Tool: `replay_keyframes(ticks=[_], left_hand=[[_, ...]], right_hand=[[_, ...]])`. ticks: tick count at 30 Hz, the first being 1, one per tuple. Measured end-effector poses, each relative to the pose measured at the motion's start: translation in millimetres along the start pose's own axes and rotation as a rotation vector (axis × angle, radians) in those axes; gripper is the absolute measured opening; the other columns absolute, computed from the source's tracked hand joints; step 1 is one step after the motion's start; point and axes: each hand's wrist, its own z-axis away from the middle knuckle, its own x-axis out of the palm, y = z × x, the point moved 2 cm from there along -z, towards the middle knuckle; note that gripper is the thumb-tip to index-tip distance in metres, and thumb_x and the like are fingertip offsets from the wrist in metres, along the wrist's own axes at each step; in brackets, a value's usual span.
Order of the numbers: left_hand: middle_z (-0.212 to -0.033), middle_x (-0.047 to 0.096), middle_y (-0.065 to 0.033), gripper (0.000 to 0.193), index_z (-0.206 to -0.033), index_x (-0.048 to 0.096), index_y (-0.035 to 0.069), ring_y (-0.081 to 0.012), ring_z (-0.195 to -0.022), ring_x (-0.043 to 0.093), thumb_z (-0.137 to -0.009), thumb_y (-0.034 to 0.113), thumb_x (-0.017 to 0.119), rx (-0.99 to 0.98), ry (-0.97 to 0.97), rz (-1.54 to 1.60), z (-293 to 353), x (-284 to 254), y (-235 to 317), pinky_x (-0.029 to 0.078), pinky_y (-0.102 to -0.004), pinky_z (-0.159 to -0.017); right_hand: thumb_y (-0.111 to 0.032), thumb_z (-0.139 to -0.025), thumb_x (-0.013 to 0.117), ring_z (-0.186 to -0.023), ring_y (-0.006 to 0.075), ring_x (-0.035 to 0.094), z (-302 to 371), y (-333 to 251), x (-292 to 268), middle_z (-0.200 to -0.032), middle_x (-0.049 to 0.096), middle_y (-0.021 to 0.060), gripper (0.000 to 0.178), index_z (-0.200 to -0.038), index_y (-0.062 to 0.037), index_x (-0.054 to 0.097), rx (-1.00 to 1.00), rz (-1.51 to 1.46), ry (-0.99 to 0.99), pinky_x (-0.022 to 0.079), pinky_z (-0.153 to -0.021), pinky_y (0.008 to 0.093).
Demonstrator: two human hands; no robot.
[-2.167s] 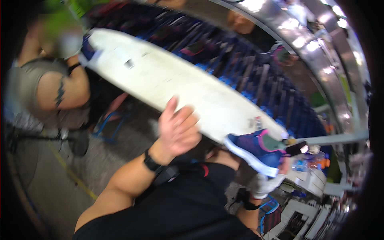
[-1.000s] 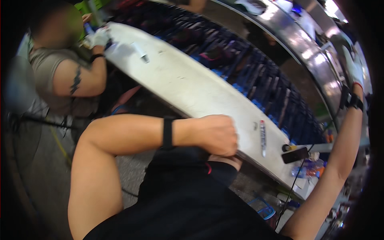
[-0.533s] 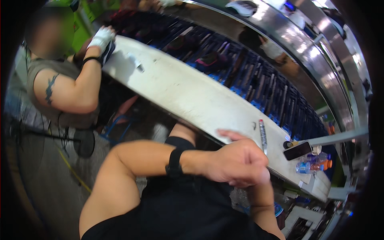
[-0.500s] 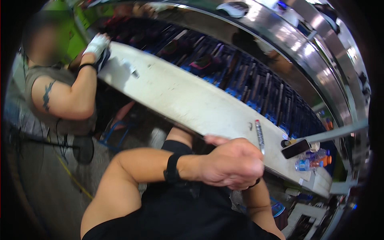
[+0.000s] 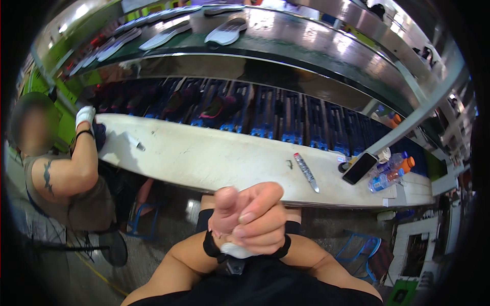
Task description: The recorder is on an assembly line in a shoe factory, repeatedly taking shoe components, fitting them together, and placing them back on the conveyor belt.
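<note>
My two hands are together in front of my body, just off the near edge of the white bench (image 5: 199, 158). My right hand (image 5: 265, 217) is closed, its curled fingers resting against my left hand (image 5: 224, 211). The left thumb side points up, while the left fingers are hidden. Each wrist carries a black band. Below the hands, a white piece (image 5: 236, 250) and a small dark device (image 5: 234, 266) show at the wrists; I cannot tell what the white piece is. Beyond my hands, a red-and-silver marker pen (image 5: 306, 172) lies on the bench.
A phone (image 5: 360, 168) and bottles (image 5: 386, 180) stand right on the bench. Behind runs a blue-slatted conveyor (image 5: 275, 115) carrying dark shoe parts (image 5: 222, 108); above it, a shelf (image 5: 286, 46) holds white soles (image 5: 226, 33). A co-worker's gloved hand (image 5: 85, 116) is at left. A blue-framed stool (image 5: 365, 252) stands right.
The view has levelled out. Earlier the left hand covered most of the right; now the right hand's curled fingers show in front, and both hands sit further left in the picture.
</note>
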Motion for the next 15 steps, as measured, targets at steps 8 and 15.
replay_keyframes(ticks=[8, 15], left_hand=[[-0.078, 0.056, -0.0015, 0.051, -0.105, 0.054, 0.006, -0.0111, -0.066, 0.050, -0.116, 0.056, 0.057, -0.047, -0.271, -0.070, -36.4, 25.7, 0.7, 0.042, -0.0270, -0.061], [-0.081, 0.060, 0.0000, 0.051, -0.109, 0.058, 0.008, -0.0107, -0.069, 0.054, -0.114, 0.059, 0.059, -0.055, -0.338, -0.132, -32.6, 29.4, -10.7, 0.043, -0.0266, -0.062]], right_hand=[[-0.062, -0.096, 0.086, -0.042, 0.0049, 0.038, 28.9, 19.5, 27.1, -0.064, 0.061, -0.0068, 0.051, -0.097, -0.0151, 0.064, -0.003, -0.996, -0.006, 0.027, -0.043, 0.0192], [-0.072, -0.094, 0.079, -0.043, 0.0071, 0.034, 17.5, 19.7, 28.4, -0.062, 0.055, -0.0060, 0.060, -0.098, -0.0141, 0.063, 0.004, -0.762, 0.032, 0.026, -0.047, 0.0228]])
